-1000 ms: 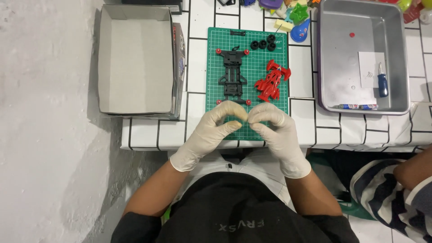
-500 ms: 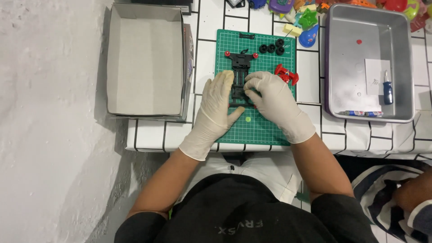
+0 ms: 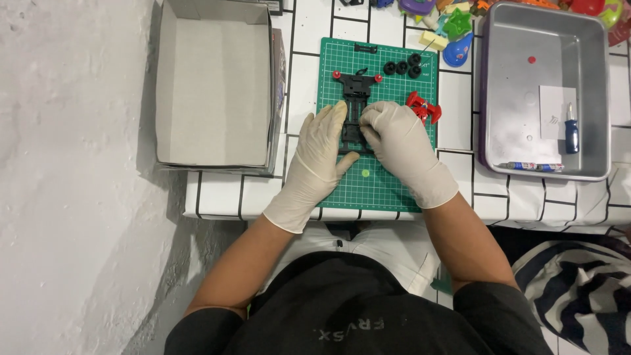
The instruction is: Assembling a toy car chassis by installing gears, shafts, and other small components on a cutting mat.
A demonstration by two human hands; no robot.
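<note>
A black toy car chassis (image 3: 355, 92) with two small red rollers at its far end lies on a green cutting mat (image 3: 342, 190). My left hand (image 3: 319, 154), in a white glove, lies flat against the chassis's left side, thumb tucked under its near end. My right hand (image 3: 401, 148), also gloved, curls its fingers over the chassis's near right part. A red plastic part (image 3: 422, 106) sits just right of my right hand. Three small black wheels (image 3: 402, 66) rest at the mat's far right.
An open grey cardboard box (image 3: 213, 85) stands to the left. On the right, a metal tray (image 3: 585, 39) holds a blue-handled screwdriver (image 3: 571, 129), a pen and a white card. Colourful toys (image 3: 453, 26) lie beyond the mat. Someone's striped sleeve (image 3: 578, 289) shows lower right.
Both hands moved from the mat's near edge up to the chassis and now grip its near half. The camera view shifted slightly.
</note>
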